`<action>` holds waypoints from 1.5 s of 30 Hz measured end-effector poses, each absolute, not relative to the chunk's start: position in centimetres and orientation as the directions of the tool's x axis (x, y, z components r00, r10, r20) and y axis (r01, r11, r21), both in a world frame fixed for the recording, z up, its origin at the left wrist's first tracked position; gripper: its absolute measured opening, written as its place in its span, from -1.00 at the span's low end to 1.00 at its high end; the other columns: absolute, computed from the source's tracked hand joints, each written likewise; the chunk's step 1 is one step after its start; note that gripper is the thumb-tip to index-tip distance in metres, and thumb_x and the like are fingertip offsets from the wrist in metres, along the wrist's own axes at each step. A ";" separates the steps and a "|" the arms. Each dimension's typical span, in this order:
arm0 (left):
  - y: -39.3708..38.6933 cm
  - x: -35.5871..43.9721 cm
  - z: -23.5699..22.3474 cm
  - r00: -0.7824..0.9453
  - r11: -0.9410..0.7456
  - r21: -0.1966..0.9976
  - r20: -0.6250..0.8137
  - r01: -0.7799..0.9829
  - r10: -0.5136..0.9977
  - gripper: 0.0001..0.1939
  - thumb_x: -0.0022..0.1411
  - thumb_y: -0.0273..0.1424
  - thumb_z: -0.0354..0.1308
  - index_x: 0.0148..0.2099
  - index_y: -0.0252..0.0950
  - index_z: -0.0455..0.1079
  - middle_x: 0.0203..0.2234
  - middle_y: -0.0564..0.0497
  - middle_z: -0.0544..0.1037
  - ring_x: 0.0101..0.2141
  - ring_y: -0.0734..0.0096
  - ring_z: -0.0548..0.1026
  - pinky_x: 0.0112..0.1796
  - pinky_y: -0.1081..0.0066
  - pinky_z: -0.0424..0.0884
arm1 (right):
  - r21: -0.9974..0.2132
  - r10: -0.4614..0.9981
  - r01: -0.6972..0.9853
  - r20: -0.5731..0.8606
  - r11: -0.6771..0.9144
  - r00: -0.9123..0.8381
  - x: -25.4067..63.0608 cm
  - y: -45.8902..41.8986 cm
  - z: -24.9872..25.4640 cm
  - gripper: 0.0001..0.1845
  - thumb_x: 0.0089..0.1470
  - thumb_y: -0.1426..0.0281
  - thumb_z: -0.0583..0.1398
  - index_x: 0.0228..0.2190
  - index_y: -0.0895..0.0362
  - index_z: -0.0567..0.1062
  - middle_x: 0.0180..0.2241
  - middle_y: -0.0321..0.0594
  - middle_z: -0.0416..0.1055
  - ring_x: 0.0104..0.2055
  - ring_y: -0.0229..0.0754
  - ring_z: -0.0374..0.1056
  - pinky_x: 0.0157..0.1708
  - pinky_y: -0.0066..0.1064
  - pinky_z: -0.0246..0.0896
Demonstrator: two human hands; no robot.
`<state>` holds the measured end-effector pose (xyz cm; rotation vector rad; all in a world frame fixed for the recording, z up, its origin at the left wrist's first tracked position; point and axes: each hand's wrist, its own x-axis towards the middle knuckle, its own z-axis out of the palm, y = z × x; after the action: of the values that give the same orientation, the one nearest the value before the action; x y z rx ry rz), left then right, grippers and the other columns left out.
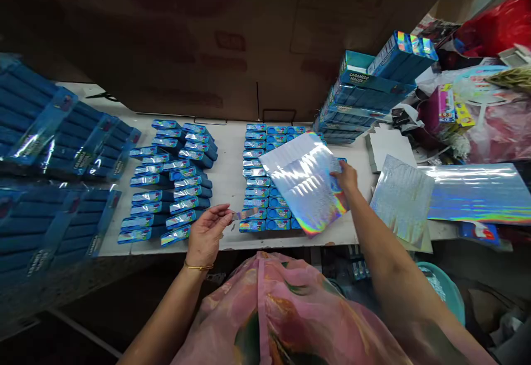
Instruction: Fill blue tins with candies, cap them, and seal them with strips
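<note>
My left hand (208, 231) pinches a small clear, shiny sticker (244, 214) between thumb and fingertips, just over the front left of the middle boxes. My right hand (347, 179) grips the right edge of a silvery holographic sheet (305, 180), tilted above those boxes. Beneath the sheet lie rows of small blue boxes (277, 213) lettered "CARAMELO MACIZO"; the sheet hides part of them. To the left of my left hand, more blue boxes (185, 204) lie in two uneven columns, with shiny patches on their ends.
Wrapped stacks of blue boxes (50, 127) fill the left side. Another stack (357, 97) stands at the back right. More holographic sheets (402, 202) lie at the right, by white card (392, 146). A large brown carton (186, 38) walls off the back. A teal basin (450, 293) sits below the table.
</note>
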<state>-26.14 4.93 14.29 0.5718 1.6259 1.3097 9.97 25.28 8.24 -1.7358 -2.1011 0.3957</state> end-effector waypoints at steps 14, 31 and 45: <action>3.9 -29.2 15.5 -0.606 0.240 0.930 -0.364 -0.280 0.707 -0.67 -0.23 -0.41 0.28 -0.30 -0.29 0.40 -0.51 0.10 0.47 -0.45 0.57 0.40 -0.36 0.50 0.34 | -0.220 0.679 0.703 -0.184 0.676 -0.710 -11.5 9.6 6.3 0.15 -0.42 -0.10 0.20 0.14 0.18 -0.02 0.20 0.04 -0.32 0.20 0.26 -0.52 0.08 0.09 -0.60; 2.6 -33.6 15.0 -0.657 0.256 0.897 -0.439 -0.361 0.612 -0.63 -0.28 -0.40 0.32 -0.31 -0.32 0.40 -0.53 0.11 0.46 -0.45 0.61 0.40 -0.38 0.58 0.33 | -0.286 0.490 0.485 -0.060 0.826 -0.870 -21.9 10.4 5.2 -0.06 -0.19 0.03 0.16 0.11 0.27 -0.01 0.18 0.17 -0.24 0.21 0.16 -0.33 0.11 0.01 -0.44; 2.7 -34.8 13.6 -0.670 0.274 0.878 -0.478 -0.393 0.568 -0.60 -0.28 -0.39 0.32 -0.29 -0.33 0.40 -0.52 0.10 0.46 -0.45 0.58 0.40 -0.40 0.56 0.34 | -0.020 0.621 0.625 -0.090 0.781 -0.779 -14.8 23.7 5.5 -0.01 -0.22 0.00 0.15 0.14 0.21 -0.05 0.20 0.07 -0.29 0.20 0.24 -0.42 0.08 0.08 -0.61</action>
<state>-34.75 2.66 13.57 0.1606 1.7444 1.5148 -14.79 23.75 5.46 -1.0646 -3.0379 0.0791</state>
